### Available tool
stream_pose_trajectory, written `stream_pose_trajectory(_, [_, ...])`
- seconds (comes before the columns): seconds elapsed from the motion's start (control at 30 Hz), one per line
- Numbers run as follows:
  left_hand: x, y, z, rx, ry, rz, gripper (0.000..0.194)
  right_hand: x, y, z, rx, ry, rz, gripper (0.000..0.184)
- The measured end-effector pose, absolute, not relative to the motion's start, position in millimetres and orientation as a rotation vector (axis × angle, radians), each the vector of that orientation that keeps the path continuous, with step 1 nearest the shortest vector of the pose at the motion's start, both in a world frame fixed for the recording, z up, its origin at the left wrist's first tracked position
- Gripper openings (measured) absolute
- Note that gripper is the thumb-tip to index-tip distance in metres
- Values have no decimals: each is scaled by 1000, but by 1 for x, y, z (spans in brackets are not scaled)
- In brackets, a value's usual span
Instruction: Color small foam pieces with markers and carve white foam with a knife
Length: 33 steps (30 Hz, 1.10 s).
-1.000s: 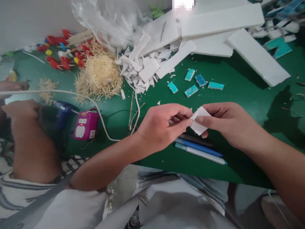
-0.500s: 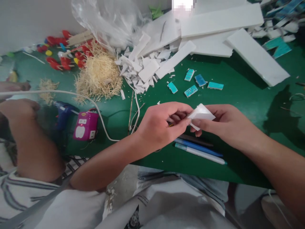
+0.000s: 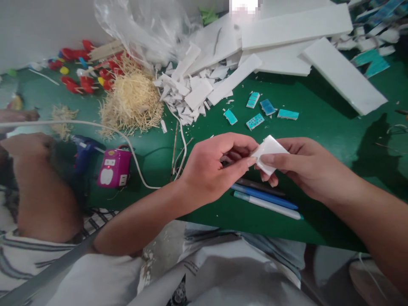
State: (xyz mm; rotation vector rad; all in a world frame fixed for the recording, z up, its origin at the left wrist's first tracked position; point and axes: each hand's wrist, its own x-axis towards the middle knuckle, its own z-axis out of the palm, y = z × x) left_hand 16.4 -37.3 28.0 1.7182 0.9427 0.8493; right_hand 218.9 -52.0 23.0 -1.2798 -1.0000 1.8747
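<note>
Green bench [image 3: 321,127] under dull light, pale wall behind, litter of cut stuff across it. Both hands work off its surface, above the near side. Left hand [image 3: 216,165]: thumb and forefinger pinch one edge of a small white piece [image 3: 272,148], foam-like by its look; palm hidden, cannot tell if anything sits in it. Right hand [image 3: 304,159]: thumb flat across the face, fingers behind, gripping. Piece sits tilted between the two.

Handling, my judgement: light pressure, since such stuff likely dents or snaps. Better to let the right hand steady the piece and the left do the fine work at its edge, thumbs close together so it cannot flex.

Just below the fingers, toward the body: a dark pen [image 3: 261,186], a blue pen [image 3: 270,197] and a white pen [image 3: 267,205], side by side; wrists best kept off them. Beyond the fingers, near: small blue-green pieces [image 3: 255,122], worth not brushing. Farther off, left of those, heaped white scraps [image 3: 197,93]. Well left of the fingers, a pink power adapter [image 3: 114,168].
</note>
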Motion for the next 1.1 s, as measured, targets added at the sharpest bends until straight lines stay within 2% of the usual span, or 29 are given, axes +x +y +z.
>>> stream_pose_trajectory(0.2, [4,-28,26,1909,1126,1077,14,224,-49,25,-1320,-888,1688,29])
stream_pose_trajectory(0.3, [-12,0,14,2057,1298,1016,21,227,-50,24,-1350,-943,1571,23])
stream_pose_trajectory(0.47, [-27,30,5,2418,1590,688,56,228,-54,17,-1522,-1182,1249,22])
stream_pose_trajectory(0.5, [-26,27,8,2477,1569,628,51,230,-55,15,-1566,-1278,1138,23])
stream_pose_trajectory(0.57, [-22,13,17,2536,1448,506,22,235,-56,11,-1614,-1517,868,27])
stream_pose_trajectory(0.6, [-20,4,22,2543,1366,417,14,239,-56,9,-1623,-1641,720,32])
stream_pose_trajectory(0.7, [-17,-18,32,2582,1276,248,21,253,-54,3,-1646,-1881,388,50])
stream_pose_trajectory(0.77, [-17,-24,34,2622,1294,99,19,260,-53,-2,-1670,-1970,298,56])
stream_pose_trajectory(0.93, [-13,-22,32,2651,1308,-117,13,261,-51,-11,-1578,-2084,334,60])
stream_pose_trajectory(1.1, [-4,-25,32,2609,1421,-164,11,257,-54,-7,-1519,-2109,369,57])
